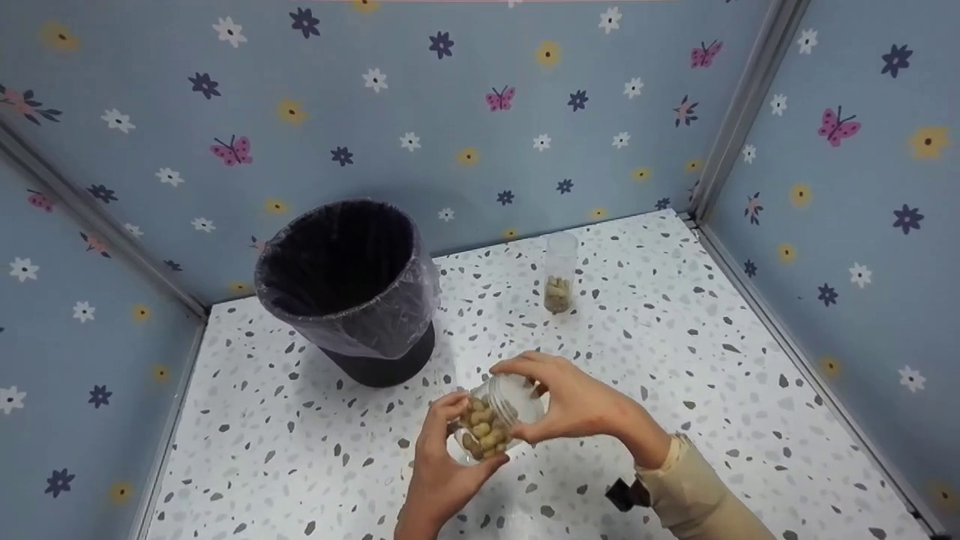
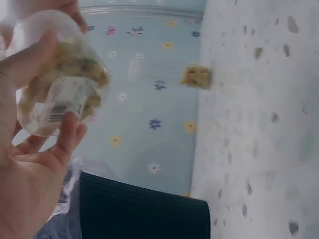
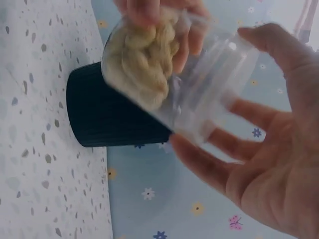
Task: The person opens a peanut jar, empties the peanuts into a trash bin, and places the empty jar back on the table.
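Clear jar (image 1: 489, 417), tilted midair, part-filled with peanuts (image 1: 481, 430) (barcode label (image 2: 67, 98) outside).

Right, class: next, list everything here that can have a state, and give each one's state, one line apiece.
Jar: held up, tilted, part-filled with peanuts.
Lid: on the jar; tightness unclear.
Left grip: curled round the jar's body.
Right grip: fingers curled round the lid.
Tall container: upright, peanuts in its lower part; top unclear.
Bin: upright, mouth open.
Bin liner: folded over the rim.
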A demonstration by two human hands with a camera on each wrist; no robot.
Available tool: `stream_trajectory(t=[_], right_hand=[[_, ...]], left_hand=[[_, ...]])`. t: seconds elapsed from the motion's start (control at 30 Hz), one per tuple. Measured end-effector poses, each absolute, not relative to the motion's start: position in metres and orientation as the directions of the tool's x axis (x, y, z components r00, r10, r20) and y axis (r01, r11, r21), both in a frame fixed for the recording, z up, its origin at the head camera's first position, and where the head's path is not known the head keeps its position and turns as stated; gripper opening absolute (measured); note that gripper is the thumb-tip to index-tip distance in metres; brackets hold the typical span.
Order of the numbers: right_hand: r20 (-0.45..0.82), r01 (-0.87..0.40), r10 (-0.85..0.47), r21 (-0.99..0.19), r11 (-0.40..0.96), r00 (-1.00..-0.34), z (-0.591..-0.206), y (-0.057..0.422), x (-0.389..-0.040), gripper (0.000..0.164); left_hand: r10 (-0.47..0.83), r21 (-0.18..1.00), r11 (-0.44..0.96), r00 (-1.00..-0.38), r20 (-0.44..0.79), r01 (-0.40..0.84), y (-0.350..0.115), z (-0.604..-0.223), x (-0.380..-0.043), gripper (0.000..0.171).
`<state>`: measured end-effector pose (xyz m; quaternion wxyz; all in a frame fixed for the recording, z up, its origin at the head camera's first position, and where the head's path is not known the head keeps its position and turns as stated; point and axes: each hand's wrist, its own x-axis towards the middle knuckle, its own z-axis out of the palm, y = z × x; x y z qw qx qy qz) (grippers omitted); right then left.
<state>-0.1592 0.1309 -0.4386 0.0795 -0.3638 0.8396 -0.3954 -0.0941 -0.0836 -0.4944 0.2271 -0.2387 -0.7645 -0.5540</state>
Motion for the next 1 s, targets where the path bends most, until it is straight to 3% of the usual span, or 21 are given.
stream_trajectory(t=[0.2, 0.3, 0.4, 0.5, 0.6, 0.8, 0.9, 1.0], right_hand=[[0.186, -0.623, -0.76, -0.705, 0.339, -0.623, -0.436, 0.128, -0.156, 0.083], [0.164, -0.604, -0.771, -0.726, 0.328, -0.615, -0.438, 0.126, -0.154, 0.089], [0.187, -0.569, -0.668, -0.71, 0.415, -0.721, -0.44, 0.124, -0.153, 0.082], [0.293, -0.516, -0.444, -0.653, 0.554, -0.847, -0.436, 0.119, -0.153, 0.062], [0.342, -0.431, -0.276, -0.568, 0.701, -0.898, -0.427, 0.115, -0.155, 0.059], [0.042, -0.252, -0.261, -0.451, 0.856, -0.964, -0.419, 0.113, -0.148, 0.091], [-0.068, -0.21, -0.268, -0.453, 0.867, -0.961, -0.424, 0.114, -0.147, 0.096], [-0.085, -0.21, -0.283, -0.478, 0.853, -0.955, -0.429, 0.115, -0.148, 0.093]], left_hand=[[0.116, 0.747, 0.248, -0.784, 0.609, 0.617, -0.091, -0.496, -0.092, 0.074], [0.108, 0.739, 0.264, -0.78, 0.616, 0.62, -0.094, -0.499, -0.092, 0.074], [0.091, 0.749, 0.276, -0.792, 0.604, 0.603, -0.094, -0.5, -0.091, 0.075], [0.087, 0.756, 0.283, -0.801, 0.593, 0.591, -0.093, -0.508, -0.094, 0.076], [0.082, 0.761, 0.294, -0.808, 0.583, 0.579, -0.093, -0.52, -0.101, 0.076], [0.125, 0.765, 0.323, -0.826, 0.549, 0.557, -0.092, -0.535, -0.108, 0.073], [0.142, 0.757, 0.34, -0.827, 0.545, 0.557, -0.09, -0.537, -0.108, 0.072], [0.144, 0.751, 0.358, -0.827, 0.543, 0.555, -0.09, -0.537, -0.11, 0.073]])
